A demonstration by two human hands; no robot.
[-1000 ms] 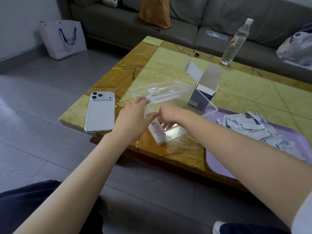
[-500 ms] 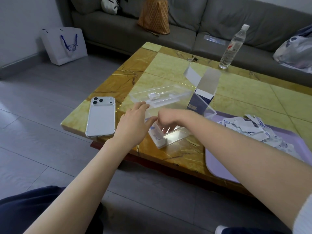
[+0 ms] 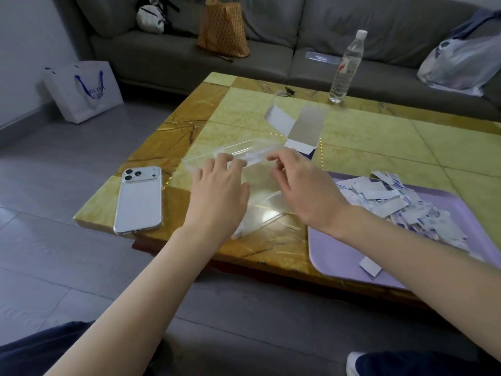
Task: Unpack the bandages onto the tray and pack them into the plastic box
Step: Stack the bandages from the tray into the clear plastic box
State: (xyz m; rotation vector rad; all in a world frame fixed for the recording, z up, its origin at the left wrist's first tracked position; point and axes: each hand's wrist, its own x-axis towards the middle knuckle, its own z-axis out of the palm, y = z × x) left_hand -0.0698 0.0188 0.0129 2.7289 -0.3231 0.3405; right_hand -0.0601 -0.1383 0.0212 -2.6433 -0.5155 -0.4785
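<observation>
Marble table [image 3: 379, 137] before grey sofa [image 3: 271, 58], left hand [image 3: 217, 196] flat on plastic box [image 3: 260, 183], right hand [image 3: 306, 191] curled, grip unclear

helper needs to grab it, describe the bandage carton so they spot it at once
On the yellow marble coffee table, look just beyond the far left corner of the lilac tray. The blue and white cardboard carton stands there, the only thing with its flaps standing open.

Left of transparent plastic box [image 3: 252, 151]: white smartphone in clear case [image 3: 139, 198], just beside.
Behind: open blue-and-white cardboard carton [image 3: 306, 126], close.
Right: lilac plastic tray [image 3: 333, 253], heaped white wrapped bandages [image 3: 393, 202].
Free: yellow marble tabletop [image 3: 379, 137] between carton and clear water bottle [image 3: 345, 69].
</observation>
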